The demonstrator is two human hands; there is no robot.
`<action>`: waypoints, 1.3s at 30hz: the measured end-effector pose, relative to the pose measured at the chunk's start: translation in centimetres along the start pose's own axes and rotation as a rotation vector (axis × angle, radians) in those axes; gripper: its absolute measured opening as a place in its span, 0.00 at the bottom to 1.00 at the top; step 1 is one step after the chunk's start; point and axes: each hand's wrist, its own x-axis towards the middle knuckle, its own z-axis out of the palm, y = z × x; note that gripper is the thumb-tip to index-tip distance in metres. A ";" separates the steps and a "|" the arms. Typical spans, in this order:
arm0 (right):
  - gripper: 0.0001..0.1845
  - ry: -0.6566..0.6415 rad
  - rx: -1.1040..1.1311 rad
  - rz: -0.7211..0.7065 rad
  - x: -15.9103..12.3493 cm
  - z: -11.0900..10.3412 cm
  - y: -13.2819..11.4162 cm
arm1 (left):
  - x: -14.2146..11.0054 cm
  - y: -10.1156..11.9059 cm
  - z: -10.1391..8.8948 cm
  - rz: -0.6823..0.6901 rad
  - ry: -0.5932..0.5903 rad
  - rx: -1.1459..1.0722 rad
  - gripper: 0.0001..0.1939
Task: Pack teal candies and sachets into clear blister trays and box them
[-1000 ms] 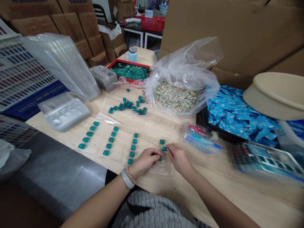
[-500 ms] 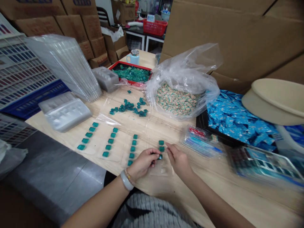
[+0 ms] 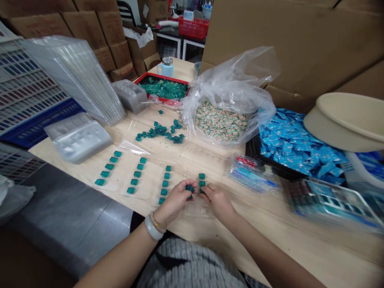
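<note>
The left hand (image 3: 177, 199) holds several green pieces (image 3: 189, 187) in curled fingers. The right hand (image 3: 219, 201) touches the nearest of three green squares (image 3: 202, 176) lined up in a clear tray (image 3: 198, 210). To the left stand three rows of five squares each. Farther off lie a loose green pile (image 3: 159, 130) and a red-rimmed tray (image 3: 140, 77); blue packets (image 3: 297, 140) fill the far right.

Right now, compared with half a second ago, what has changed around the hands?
The left hand has drawn leftward from the rightmost green column, and green pieces show in it. The right hand has moved in leftward, its fingertips now at the third piece of that column. The three other columns and the loose pile stayed put.
</note>
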 end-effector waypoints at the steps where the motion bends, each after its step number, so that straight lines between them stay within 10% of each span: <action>1: 0.08 -0.018 -0.012 0.008 0.2 0.1 -0.1 | -0.1 0.0 -0.1 0.011 -0.001 0.001 0.17; 14: 0.08 0.224 0.306 0.027 -1.0 -1.8 -2.6 | 0.3 0.3 1.4 0.054 0.036 -0.050 0.14; 24: 0.07 0.333 0.427 0.231 -0.7 -1.5 -1.3 | 0.5 0.6 2.0 0.132 0.089 0.351 0.14; 32: 0.09 0.098 0.928 0.212 -0.6 -1.4 -1.0 | 0.1 1.4 2.1 0.212 -0.031 0.500 0.12; 39: 0.06 0.133 0.733 0.198 -0.6 -2.0 -1.5 | 0.1 1.3 2.2 0.104 0.009 0.474 0.08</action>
